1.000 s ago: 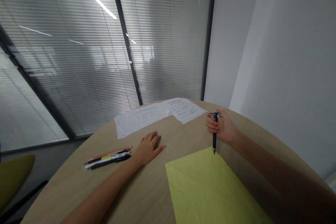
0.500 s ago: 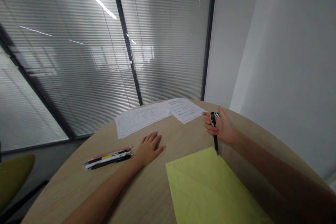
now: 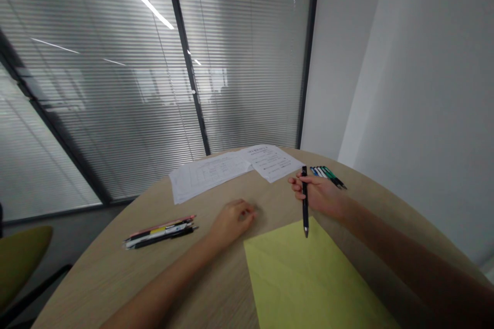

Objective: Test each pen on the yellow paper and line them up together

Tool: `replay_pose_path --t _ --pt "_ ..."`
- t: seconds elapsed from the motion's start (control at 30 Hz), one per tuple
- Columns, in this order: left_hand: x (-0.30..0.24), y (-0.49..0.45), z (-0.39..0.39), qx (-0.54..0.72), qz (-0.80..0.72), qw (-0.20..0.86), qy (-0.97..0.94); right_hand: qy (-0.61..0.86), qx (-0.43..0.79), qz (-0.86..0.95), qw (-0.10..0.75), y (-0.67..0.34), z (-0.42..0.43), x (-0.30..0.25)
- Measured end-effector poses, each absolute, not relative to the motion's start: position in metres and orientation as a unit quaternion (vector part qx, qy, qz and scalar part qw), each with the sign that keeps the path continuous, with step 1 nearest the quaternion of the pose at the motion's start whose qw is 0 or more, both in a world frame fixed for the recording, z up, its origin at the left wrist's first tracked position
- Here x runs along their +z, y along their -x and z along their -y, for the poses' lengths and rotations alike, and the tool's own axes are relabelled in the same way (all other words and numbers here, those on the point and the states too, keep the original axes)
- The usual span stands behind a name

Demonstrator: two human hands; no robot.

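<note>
One slim black pen (image 3: 305,208), I judge remotely, is pinched by my right hand (image 3: 322,196) for control, pointing over the yellow paper sheet (image 3: 309,277), while my curled left hand's (image 3: 230,221) closure I cannot tell.

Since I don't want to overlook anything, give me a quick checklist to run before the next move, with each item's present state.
1. Slim black pen gripped in the right hand: ok.
2. Pen's silver tip pointing down: ok.
3. Tip touching the rectangular yellow paper sheet: cannot tell.
4. Left hand steadying the yellow sheet: not ok; it is beside the sheet's far left corner.
5. Slim green, blue and white pens off the yellow sheet: ok; they lie beyond the right hand.
6. Printed white paper sheets off the yellow sheet: ok; they lie near the far edge of the light wooden table.
</note>
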State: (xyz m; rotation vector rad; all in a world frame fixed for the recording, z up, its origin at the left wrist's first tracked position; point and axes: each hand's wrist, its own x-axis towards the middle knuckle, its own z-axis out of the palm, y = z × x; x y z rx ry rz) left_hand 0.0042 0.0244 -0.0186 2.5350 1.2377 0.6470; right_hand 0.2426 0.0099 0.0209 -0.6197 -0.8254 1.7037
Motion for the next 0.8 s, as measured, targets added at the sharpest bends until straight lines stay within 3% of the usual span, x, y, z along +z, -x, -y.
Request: replay_pose_path --t 0.17,0.3,0.53,0.67,0.8 --pt "-0.008 -0.036 0.011 0.217 -0.373 0.412 -0.802 0.247 0.697 0.368 0.563 -0.218 0.006 0.019" --pt "-0.009 -0.047 0.025 0.229 -0.34 0.527 -0.744 0.247 0.686 0.408 0.549 -0.195 0.022 0.009" --pt "-0.006 -0.049 0.027 0.248 -0.337 0.57 -0.707 0.304 0.611 0.527 0.507 -0.189 0.029 -0.002" --pt "-0.005 -0.04 0.01 0.326 -0.334 0.548 -0.694 0.383 0.563 0.558 0.475 -0.2 0.013 -0.013" --pt "-0.008 -0.031 -0.007 0.403 -0.372 0.536 -0.642 0.423 0.606 0.559 0.378 -0.205 -0.001 -0.029"
